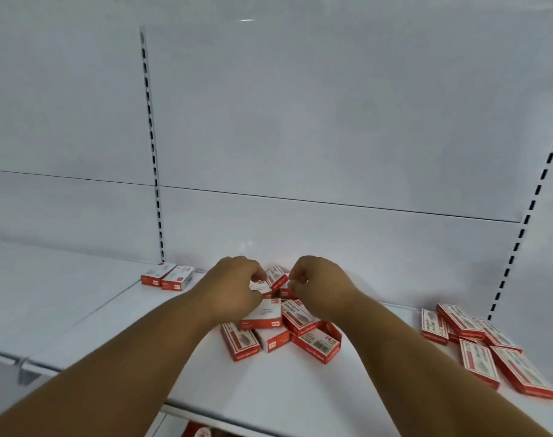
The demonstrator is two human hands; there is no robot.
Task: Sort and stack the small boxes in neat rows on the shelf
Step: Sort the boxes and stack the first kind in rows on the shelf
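Head view. White metal shelf (300,383) carries small red-and-white cardboard boxes in three groups; the central heap of boxes (287,329) serves as landmark. The heap lies mid-shelf, boxes tumbled at mixed angles, some leaning on each other. Both bare forearms reach in from the near edge and meet over the far side of the heap. Left hand (237,287): fingers curled down, pinching one small white-topped box (260,287) at the top of the heap; the hand also overlaps a larger white-faced box (264,314) just nearer. Right hand (316,283): fingers curled into a loose fist directly beside the left, hovering over the back of the heap; whether it grips anything, cannot tell. Left of the heap, well apart and against the white back panel (331,121), two boxes in a neat pair (168,276) lie side by side, touching. Right of the heap, near the shelf's right end, a second loose cluster of boxes (483,345) lies overlapped and skewed.
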